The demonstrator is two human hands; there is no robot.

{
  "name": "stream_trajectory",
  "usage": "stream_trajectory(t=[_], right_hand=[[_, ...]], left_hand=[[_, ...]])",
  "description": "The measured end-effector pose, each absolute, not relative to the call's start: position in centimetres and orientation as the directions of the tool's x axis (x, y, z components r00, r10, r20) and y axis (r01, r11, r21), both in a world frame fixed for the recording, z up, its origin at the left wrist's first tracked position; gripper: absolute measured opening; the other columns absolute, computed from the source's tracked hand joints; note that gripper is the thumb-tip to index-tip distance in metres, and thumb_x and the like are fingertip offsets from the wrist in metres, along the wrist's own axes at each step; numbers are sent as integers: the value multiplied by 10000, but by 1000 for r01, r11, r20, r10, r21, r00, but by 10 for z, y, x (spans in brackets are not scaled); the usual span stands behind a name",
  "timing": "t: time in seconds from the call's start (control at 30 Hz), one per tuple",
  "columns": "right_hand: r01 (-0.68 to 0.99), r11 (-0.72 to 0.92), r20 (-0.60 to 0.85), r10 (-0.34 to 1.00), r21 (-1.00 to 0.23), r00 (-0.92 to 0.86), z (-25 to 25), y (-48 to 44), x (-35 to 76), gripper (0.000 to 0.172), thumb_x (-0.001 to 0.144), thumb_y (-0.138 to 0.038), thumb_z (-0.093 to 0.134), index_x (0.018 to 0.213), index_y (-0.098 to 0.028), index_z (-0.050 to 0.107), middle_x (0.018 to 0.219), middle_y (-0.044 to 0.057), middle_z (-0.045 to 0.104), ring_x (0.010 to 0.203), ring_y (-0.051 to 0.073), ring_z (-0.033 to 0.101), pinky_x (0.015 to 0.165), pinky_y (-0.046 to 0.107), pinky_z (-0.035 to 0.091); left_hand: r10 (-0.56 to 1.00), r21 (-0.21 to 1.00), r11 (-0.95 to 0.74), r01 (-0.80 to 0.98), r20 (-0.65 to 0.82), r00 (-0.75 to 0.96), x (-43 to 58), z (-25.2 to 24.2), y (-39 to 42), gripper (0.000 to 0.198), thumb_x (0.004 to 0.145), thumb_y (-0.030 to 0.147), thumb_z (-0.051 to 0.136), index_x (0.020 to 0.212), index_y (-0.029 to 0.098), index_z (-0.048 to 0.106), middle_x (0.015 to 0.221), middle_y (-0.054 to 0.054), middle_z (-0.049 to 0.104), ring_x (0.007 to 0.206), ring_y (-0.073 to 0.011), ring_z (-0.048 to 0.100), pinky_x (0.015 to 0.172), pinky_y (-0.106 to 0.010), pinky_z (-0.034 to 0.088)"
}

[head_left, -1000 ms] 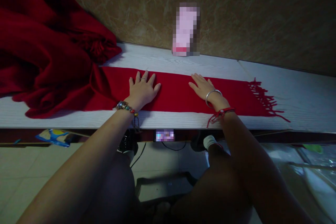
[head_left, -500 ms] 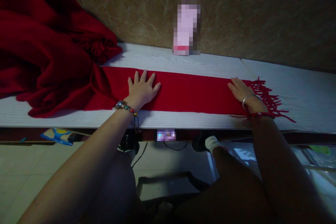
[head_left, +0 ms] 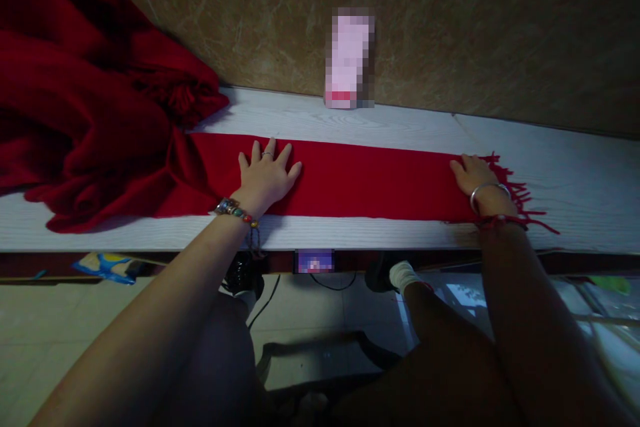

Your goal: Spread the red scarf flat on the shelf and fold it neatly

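Note:
A red fringed scarf [head_left: 370, 180] lies flat in a long strip across the white wood-grain table [head_left: 400, 233]. My left hand [head_left: 267, 177] presses on it with the fingers spread, a ring on one finger and a beaded bracelet at the wrist. At the strip's right end, beside the fringe [head_left: 517, 193], my right hand [head_left: 473, 177] rests on the cloth, palm down, fingers extended and fairly close together. A silver bangle and a red cord circle that wrist. Leftward, the strip runs into crumpled red fabric.
A large heap of red cloth [head_left: 85, 93] with fringe covers the table's left end. A blurred-out pink object [head_left: 349, 57] stands against the brown marbled wall [head_left: 475, 33]. Below the table edge are a lit screen [head_left: 314, 261], a blue-and-yellow packet [head_left: 107, 267] and a dark cable.
My right hand has slid rightward along the scarf, closer to the fringe. My left hand stays spread on the cloth. The view has shifted slightly.

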State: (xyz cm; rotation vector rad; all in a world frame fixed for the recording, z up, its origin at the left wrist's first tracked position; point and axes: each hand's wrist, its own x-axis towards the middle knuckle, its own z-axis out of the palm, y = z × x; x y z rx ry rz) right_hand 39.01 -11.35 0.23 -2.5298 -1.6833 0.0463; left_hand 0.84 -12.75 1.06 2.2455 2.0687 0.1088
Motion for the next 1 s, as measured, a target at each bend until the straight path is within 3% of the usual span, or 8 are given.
stream_trajectory(t=[0.13,0.27,0.33,0.53,0.77,1.0], right_hand=[[945,-323,84,942,-40,325,22,-116,377,569,901,-311,335,1314,77,396,1403,326,334,1340,352,273,1077,448,245],[997,-78,104,991,-14,79,45,-121,347,563,896,-395,347,1368,-93,397,1445,172,367,1354,299,273,1097,467,236],[997,56,60,997,-52,-53,49,-128,323,569,887,-443,355,1391,-179,376,1467,108,354,1368,278,251,1100,488,237],[972,208,-163,961,-111,-224,28,-156,251,679,862,-502,395,1435,-153,292,1521,113,209,1395,269,144,1110,502,199],[972,215,-132,965,-92,-226,8,-176,263,575,897,-458,315,1432,-249,299,1526,48,204,1389,263,164,1099,539,184],[1000,-31,-58,998,-2,31,-5,-190,342,555,896,-422,233,1418,-257,326,1506,46,277,1370,295,234,1049,592,256]], left_hand=[[986,66,-156,985,67,152,15,17,-134,583,914,511,199,1412,236,323,1512,-98,236,1377,-358,169,1057,-602,193],[968,99,-248,964,61,243,26,19,-136,576,918,519,241,1424,247,290,1520,-94,214,1384,-346,148,1061,-592,196],[958,125,-286,950,46,282,31,16,-135,585,914,533,248,1430,257,271,1523,-90,208,1386,-345,141,1060,-592,197],[942,134,-324,937,-45,332,36,6,-132,641,893,599,222,1437,264,259,1532,-76,179,1389,-347,125,1071,-590,165],[939,108,-324,940,-85,334,31,8,-132,636,901,583,218,1448,258,228,1540,-46,154,1393,-325,122,1089,-563,154],[939,126,-316,940,-104,329,32,11,-135,624,910,564,224,1447,248,232,1539,-48,153,1396,-323,110,1091,-566,140]])
